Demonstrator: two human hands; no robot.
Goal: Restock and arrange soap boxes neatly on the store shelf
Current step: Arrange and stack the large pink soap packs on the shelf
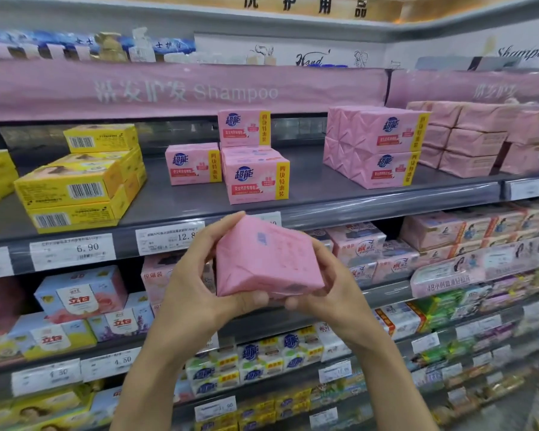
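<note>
A pink wrapped soap pack (263, 259) is held in front of the shelf edge, tilted, with its plain folded end toward me. My left hand (196, 275) grips its left side and underside. My right hand (330, 284) grips its right side, fingers curled beneath. On the grey shelf (175, 200) just above stand matching pink packs: one single pack (193, 163), a small stack (255, 178) with another pack (244, 127) on top behind it, and a two-high stack (374, 147) to the right.
Yellow soap boxes (78, 181) are stacked at the shelf's left. More pink packs (476, 141) fill the far right. Bare shelf shows between the stacks. Price tags (72, 250) line the shelf edge. Lower shelves hold several other soap brands.
</note>
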